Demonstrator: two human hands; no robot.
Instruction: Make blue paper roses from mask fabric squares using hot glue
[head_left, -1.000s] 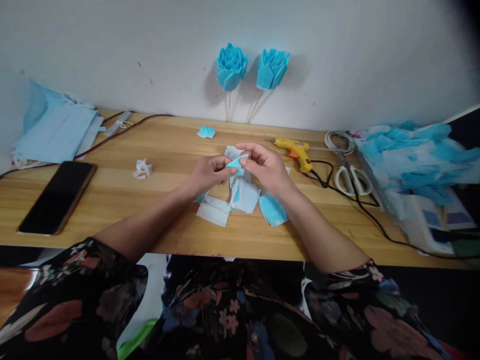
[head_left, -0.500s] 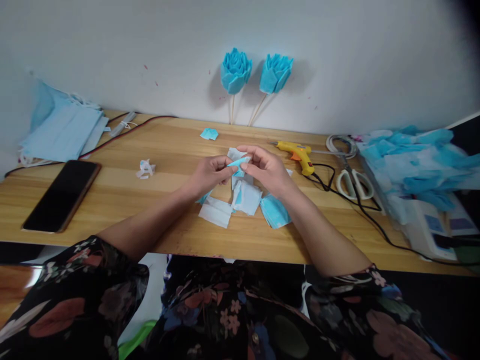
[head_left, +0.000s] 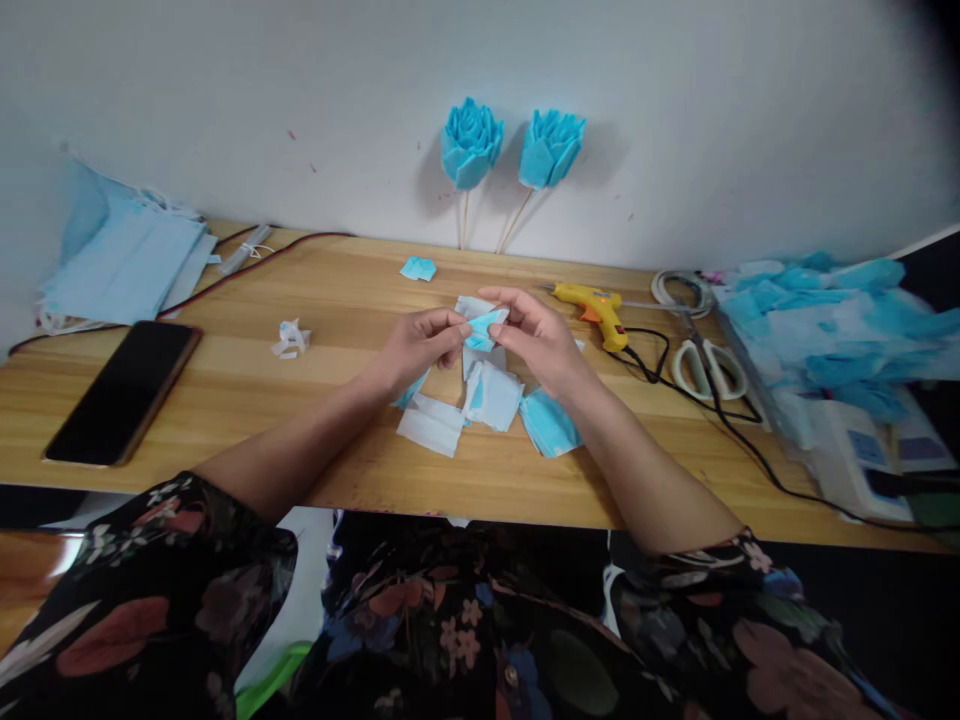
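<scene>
Blue piece turns and spreads between two pinching hands

Half a second on, the blue piece [head_left: 487,328] shows a broader, paler, creased face where a narrow fold stood; both hands keep nearly the same place, so the change seems to come from the fingertips, and the piece looks to be mid-shaping, its form not yet settled.

A wooden table [head_left: 337,300] carries everything, its far edge against the wall [head_left: 300,80]; toward the right end lies a loose heap of blue and white material [head_left: 832,310], toward the far left a stack of pale blue masks [head_left: 124,265]; nearer on the left a dark phone [head_left: 124,392] lies flat.

Near the middle, the right hand [head_left: 536,335] has thumb and fingers clamped on the piece's right side; the left hand [head_left: 420,350] pinches its left side; the piece is held above pale cut squares [head_left: 493,395], though whether it touches them I cannot tell.

Two blue flowers [head_left: 472,145] lean on sticks against the wall; right of the hands lie white-handled scissors [head_left: 709,370] and a yellow glue gun [head_left: 589,300]; smallest are a curled white scrap [head_left: 291,338], left of the hands, and a blue scrap [head_left: 418,268], beyond them.
</scene>
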